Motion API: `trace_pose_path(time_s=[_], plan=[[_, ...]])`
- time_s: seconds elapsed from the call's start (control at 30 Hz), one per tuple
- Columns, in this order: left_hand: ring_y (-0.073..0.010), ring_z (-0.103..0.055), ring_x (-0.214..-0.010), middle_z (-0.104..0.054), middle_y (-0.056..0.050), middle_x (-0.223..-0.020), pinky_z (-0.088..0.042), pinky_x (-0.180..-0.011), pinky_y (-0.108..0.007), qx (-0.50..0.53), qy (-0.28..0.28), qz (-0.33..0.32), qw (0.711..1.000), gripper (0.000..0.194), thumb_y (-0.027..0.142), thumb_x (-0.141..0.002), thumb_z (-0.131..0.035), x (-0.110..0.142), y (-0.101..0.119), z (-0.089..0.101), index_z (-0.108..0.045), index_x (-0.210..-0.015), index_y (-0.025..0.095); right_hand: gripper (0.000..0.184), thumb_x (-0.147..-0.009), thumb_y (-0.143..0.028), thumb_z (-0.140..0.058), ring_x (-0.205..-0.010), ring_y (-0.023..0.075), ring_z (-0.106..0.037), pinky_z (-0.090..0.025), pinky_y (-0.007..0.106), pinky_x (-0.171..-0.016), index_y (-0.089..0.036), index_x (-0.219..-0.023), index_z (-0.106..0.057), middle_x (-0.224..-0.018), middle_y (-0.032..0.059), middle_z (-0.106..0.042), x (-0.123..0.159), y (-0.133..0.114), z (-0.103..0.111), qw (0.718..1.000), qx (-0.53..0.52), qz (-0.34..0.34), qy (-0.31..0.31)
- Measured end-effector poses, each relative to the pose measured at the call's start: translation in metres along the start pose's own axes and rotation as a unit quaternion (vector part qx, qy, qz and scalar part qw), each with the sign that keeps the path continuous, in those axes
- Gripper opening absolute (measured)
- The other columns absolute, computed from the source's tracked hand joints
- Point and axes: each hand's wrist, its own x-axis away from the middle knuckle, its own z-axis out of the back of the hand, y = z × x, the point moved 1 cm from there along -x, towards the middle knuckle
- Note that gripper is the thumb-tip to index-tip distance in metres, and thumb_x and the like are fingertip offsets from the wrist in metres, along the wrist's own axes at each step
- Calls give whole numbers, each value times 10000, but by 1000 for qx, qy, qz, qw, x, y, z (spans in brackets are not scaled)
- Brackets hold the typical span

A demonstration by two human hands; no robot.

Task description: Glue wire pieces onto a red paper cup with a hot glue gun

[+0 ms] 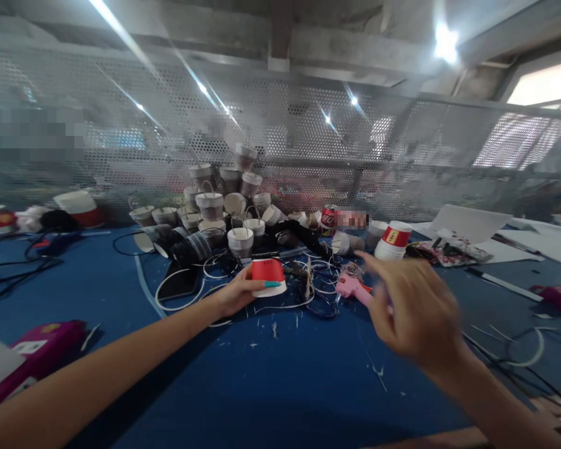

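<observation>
A small red and white paper cup [267,270] is gripped in my left hand [238,290], its thumb with a teal nail lying across the side. Low over the table, my right hand [409,305] is smeared by motion, with thumb and index finger spread apart. Just beyond it is a pink glue gun [353,287], partly hidden behind the thumb and fingers. I see no clear grip on it. White cord [177,305] and dark cables lie tangled behind the held cup.
Several small pots with handles [210,206] are piled against the mesh panel [299,118]. A stack of paper cups [395,240] and a red soda can [328,219] stand at the right back. A purple tool [51,343] lies at the left, a dark phone [180,280] nearer the middle.
</observation>
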Motion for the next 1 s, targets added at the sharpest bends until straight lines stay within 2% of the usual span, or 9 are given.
trace_pose_path(time_s=[0.07, 0.13, 0.23, 0.37, 0.43, 0.5, 0.57, 0.73, 1.0], plan=[[-191, -620, -867, -675, -61, -969, -414, -863, -331, 11, 12, -1, 1000, 458, 103, -556, -692, 0, 0, -1, -588, -999, 151, 464, -714, -279, -579, -1020, 332, -484, -423, 450, -804, -105, -1138, -506, -1088, 171, -540, -16, 24, -24, 976, 111, -115, -148], [-190, -620, -859, -679, -58, -950, -401, -875, -335, 20, 17, 2, 1000, 439, 96, -560, -684, 0, 0, -1, -595, -986, 150, 432, -637, -308, -607, -920, 315, -511, -434, 387, -711, -81, -999, -546, -961, 164, -554, -13, 41, -43, 922, 140, -167, -320], [-186, -622, -816, -684, -51, -897, -407, -843, -329, 26, 23, 12, 999, 430, 99, -546, -689, -1, -1, 1, -597, -963, 146, 285, -676, -259, -548, -891, 269, -521, -411, 324, -682, -101, -913, -536, -945, 141, -519, 2, 48, -59, 893, 153, -178, -384], [-165, -614, -748, -676, -37, -838, -424, -762, -299, 24, 28, 3, 999, 465, 131, -505, -726, -2, -4, 5, -585, -948, 147, 170, -757, -210, -463, -631, 156, -522, -373, 281, -550, -107, -882, -515, -951, 136, -478, 1, 40, -62, 903, 159, -222, -331], [-163, -611, -758, -669, -36, -859, -425, -750, -298, 15, 27, -1, 1000, 480, 133, -515, -734, -1, -5, 5, -571, -965, 157, 137, -783, -240, -448, -582, 138, -490, -369, 287, -530, -123, -827, -505, -918, 117, -473, -8, 35, -58, 932, 122, -217, -262], [-172, -611, -793, -662, -44, -900, -425, -758, -305, 0, 16, -2, 1000, 495, 125, -533, -734, 0, -4, 5, -557, -994, 167, 129, -795, -267, -452, -625, 150, -488, -392, 295, -576, -156, -734, -478, -825, 71, -474, -21, 30, -54, 969, 27, -174, -172], [-190, -614, -833, -656, -58, -940, -427, -774, -316, -15, -4, -9, 1000, 514, 129, -540, -738, 0, -4, 4, -551, -1017, 166, 199, -815, -302, -448, -661, 152, -487, -410, 291, -626, -186, -654, -438, -720, 29, -464, -33, 23, -53, 981, -109, -132, -94], [-189, -623, -833, -669, -53, -913, -434, -810, -332, -16, -14, -51, 998, 481, 119, -548, -740, -2, -4, 3, -572, -997, 156, 275, -801, -423, -484, -506, 113, -465, -404, 245, -489, -185, -668, -516, -562, -5, -521, -53, 0, -71, 901, -374, -211, -67], [-216, -628, -862, -688, -81, -926, -423, -858, -365, -9, 16, -56, 998, 469, 64, -513, -724, -4, -4, 1, -603, -962, 129, 386, -682, -536, -582, -349, 75, -403, -321, 210, -335, -151, -651, -577, -428, -26, -488, -23, -6, -106, 765, -539, -346, -67]])
